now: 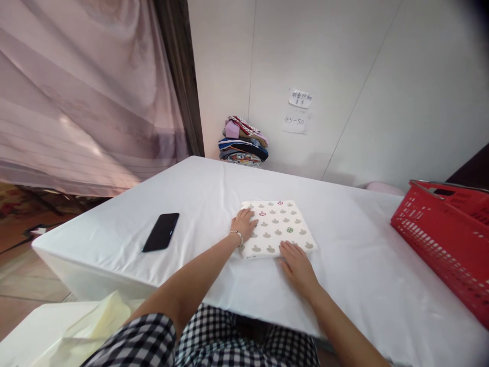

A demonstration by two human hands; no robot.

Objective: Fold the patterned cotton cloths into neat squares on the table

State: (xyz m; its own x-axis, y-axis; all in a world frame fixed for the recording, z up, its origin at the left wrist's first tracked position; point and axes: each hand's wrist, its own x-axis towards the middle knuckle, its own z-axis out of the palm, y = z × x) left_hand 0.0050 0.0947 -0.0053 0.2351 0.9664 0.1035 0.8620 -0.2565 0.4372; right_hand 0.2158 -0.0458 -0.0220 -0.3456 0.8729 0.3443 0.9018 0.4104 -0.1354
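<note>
A white cloth with a printed pattern of grey, red and green shapes (pixel 275 221) lies folded into a flat, roughly square shape on the white-covered table (pixel 214 193). My left hand (pixel 243 224), with a bracelet at the wrist, rests flat on the cloth's left edge, fingers spread. On its near edge, right of the middle, lies my right hand (pixel 298 266), fingers stretched out. Both hands press from above and grasp nothing.
A black phone (pixel 161 232) lies on the table to the left. At the right edge stands a red plastic basket (pixel 446 239). Folded clothes (pixel 244 143) are stacked beyond the far edge by the wall, which bears paper notes (pixel 295 121). A pink curtain (pixel 84 92) hangs at left.
</note>
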